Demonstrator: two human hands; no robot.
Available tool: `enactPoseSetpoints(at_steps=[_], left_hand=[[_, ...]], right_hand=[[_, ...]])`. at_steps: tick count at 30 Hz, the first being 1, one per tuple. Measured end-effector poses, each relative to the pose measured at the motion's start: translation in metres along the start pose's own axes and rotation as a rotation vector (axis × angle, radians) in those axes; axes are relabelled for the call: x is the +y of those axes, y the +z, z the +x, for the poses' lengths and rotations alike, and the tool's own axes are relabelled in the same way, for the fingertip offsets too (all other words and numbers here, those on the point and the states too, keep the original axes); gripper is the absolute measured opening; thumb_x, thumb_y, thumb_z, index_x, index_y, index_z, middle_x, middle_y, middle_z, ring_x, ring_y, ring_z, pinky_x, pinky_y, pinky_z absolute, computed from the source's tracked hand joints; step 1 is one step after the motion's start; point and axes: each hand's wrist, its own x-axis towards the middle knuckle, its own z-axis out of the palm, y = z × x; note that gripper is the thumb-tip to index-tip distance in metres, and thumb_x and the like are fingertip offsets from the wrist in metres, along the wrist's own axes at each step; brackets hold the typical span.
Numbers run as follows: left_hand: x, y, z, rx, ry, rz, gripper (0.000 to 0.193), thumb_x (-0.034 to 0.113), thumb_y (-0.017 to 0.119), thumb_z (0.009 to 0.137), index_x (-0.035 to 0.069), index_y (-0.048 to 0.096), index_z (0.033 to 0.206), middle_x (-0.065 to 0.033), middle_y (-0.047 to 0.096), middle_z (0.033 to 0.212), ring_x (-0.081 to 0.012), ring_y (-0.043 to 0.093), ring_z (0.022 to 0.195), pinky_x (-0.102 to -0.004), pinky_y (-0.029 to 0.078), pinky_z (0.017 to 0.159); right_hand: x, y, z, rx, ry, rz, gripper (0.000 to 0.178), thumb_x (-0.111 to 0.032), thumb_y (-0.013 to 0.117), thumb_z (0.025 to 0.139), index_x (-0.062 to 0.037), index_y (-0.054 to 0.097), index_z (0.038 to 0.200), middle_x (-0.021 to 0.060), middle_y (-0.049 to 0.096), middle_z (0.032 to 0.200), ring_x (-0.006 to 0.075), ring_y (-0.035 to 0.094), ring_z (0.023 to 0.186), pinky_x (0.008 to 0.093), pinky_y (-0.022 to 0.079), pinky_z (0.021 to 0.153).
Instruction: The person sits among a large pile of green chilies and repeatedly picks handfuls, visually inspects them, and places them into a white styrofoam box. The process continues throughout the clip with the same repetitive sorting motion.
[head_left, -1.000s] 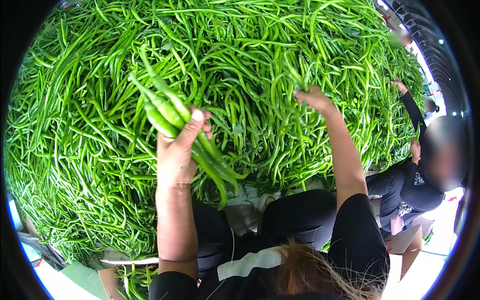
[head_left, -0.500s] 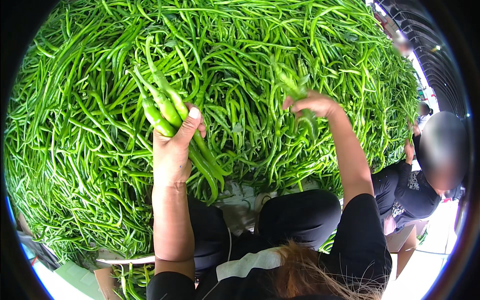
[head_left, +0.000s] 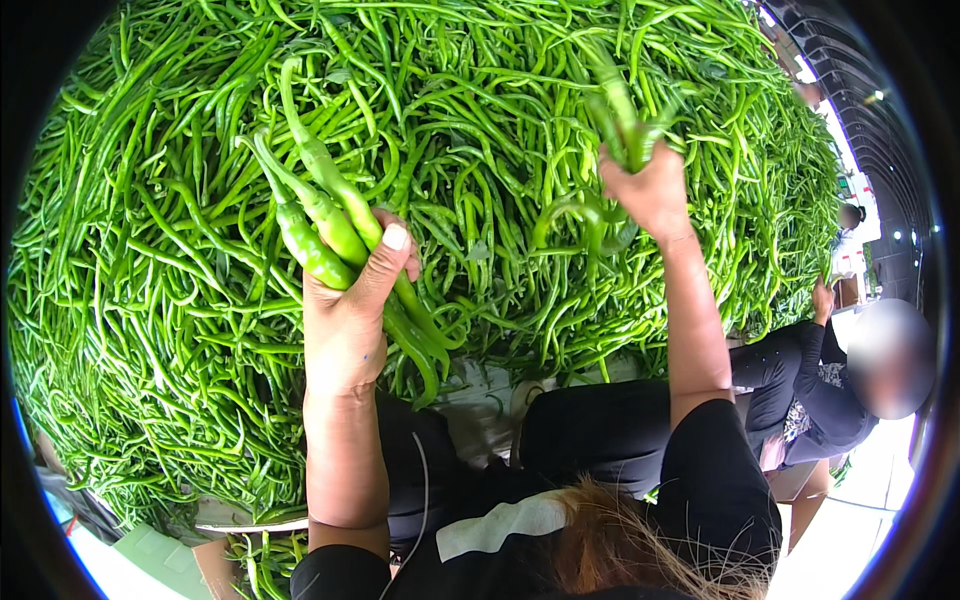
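Observation:
A huge heap of long green chili peppers (head_left: 480,200) spreads before me. In my left hand (head_left: 350,300) is a small bunch of green chili peppers (head_left: 325,215), stems pointing up and away, tips hanging down past my palm. The thumb presses across them. Off to the right, my right hand (head_left: 652,190) is raised over the heap, fingers closed around a few green chili peppers (head_left: 622,115) that stick up beyond it, blurred by motion. Just left of that wrist, a curled pepper (head_left: 572,215) shows over the pile.
At the lower left stands a cardboard box (head_left: 215,568) with more peppers inside. To the right, a co-worker in dark clothes (head_left: 825,400) sits by the heap, one hand (head_left: 822,298) at its edge. My bent knees (head_left: 595,425) lie close against the pile.
My right hand has moved up and slightly right, and the peppers in it now point more upright. The left hand keeps its bunch almost in place. The co-worker has shifted lower.

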Motion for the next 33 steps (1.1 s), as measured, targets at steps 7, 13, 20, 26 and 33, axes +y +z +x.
enactPoseSetpoints(at_steps=[7, 13, 20, 26, 33], left_hand=[[0.003, 0.001, -0.002, -0.048, 0.021, 0.013, 0.011, 0.007, 0.062, 0.086, 0.004, 0.055, 0.094, -0.0019, 0.054, 0.079, -0.0114, 0.051, 0.069, -0.0243, 0.042, 0.064], [0.003, -0.004, -0.005, -0.061, 0.047, 0.04, 0.015, 0.013, 0.063, 0.086, 0.004, 0.054, 0.093, -0.0032, 0.054, 0.079, -0.0125, 0.051, 0.069, -0.0248, 0.042, 0.064], [0.004, -0.004, -0.008, -0.067, 0.008, 0.04, 0.017, 0.014, 0.065, 0.084, 0.003, 0.055, 0.093, -0.0037, 0.054, 0.078, -0.0131, 0.051, 0.07, -0.0251, 0.042, 0.065], [0.005, -0.006, -0.009, -0.038, -0.013, 0.044, 0.013, 0.008, 0.063, 0.085, 0.004, 0.056, 0.094, -0.0025, 0.056, 0.081, -0.012, 0.051, 0.071, -0.0246, 0.042, 0.066], [0.005, -0.002, -0.009, -0.056, -0.016, 0.059, 0.017, 0.012, 0.065, 0.084, 0.004, 0.055, 0.095, -0.0037, 0.055, 0.08, -0.0129, 0.051, 0.071, -0.0248, 0.042, 0.066]], right_hand=[[0.11, 0.045, -0.001, -0.076, 0.632, 0.469, 0.012, 0.0, 0.064, 0.071, 0.0024, 0.061, 0.083, 0.0112, 0.061, 0.071, 0.0154, 0.056, 0.055, 0.0256, 0.05, 0.049], [0.1, 0.11, -0.034, -0.196, 0.699, -0.106, 0.051, -0.024, 0.076, 0.067, 0.0059, 0.055, 0.102, 0.0178, 0.059, 0.087, 0.0261, 0.06, 0.077, 0.0334, 0.052, 0.08], [0.089, 0.149, -0.049, -0.33, 0.234, -0.501, 0.064, -0.02, 0.072, 0.072, -0.0014, 0.044, 0.126, 0.0203, 0.04, 0.125, 0.0334, 0.042, 0.116, 0.0397, 0.039, 0.101], [0.101, 0.15, -0.058, -0.095, 0.205, -0.397, 0.077, -0.02, 0.08, 0.063, -0.0082, 0.039, 0.128, 0.0165, 0.039, 0.128, 0.0329, 0.039, 0.118, 0.0449, 0.037, 0.098], [0.102, 0.125, -0.044, -0.546, 0.258, -0.476, 0.117, -0.035, 0.084, 0.052, -0.0216, 0.016, 0.145, 0.0159, 0.023, 0.145, 0.0346, 0.018, 0.135, 0.0618, 0.012, 0.105]])
